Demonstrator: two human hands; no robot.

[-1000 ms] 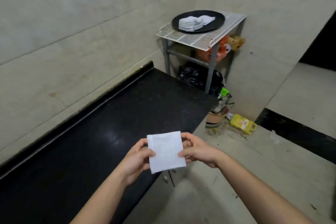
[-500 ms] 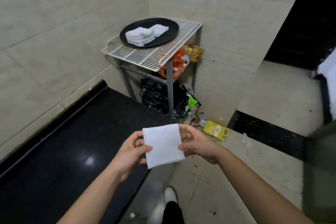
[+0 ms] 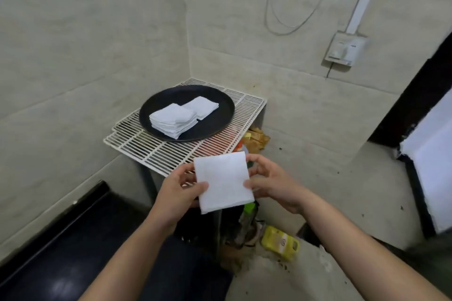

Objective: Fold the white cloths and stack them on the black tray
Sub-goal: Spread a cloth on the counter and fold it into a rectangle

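A folded white cloth (image 3: 223, 182) is held in the air between my left hand (image 3: 178, 193) and my right hand (image 3: 271, 181), each pinching one side. Ahead lies the round black tray (image 3: 220, 115) on a white wire rack (image 3: 159, 151). On the tray sits a stack of folded white cloths (image 3: 173, 121), with a single folded cloth (image 3: 201, 106) lying flat just behind it. The held cloth hovers over the rack's near corner, short of the tray.
A black countertop (image 3: 73, 252) runs along the left wall below my arms. Under the rack are bags and clutter (image 3: 254, 139), and a yellow packet (image 3: 280, 243) lies on the floor. A wall socket (image 3: 346, 49) and a dark doorway (image 3: 415, 105) are at right.
I have come closer to the rack with the folded cloth in both hands; the tray now appears larger and just beyond the cloth. The grip has not changed.
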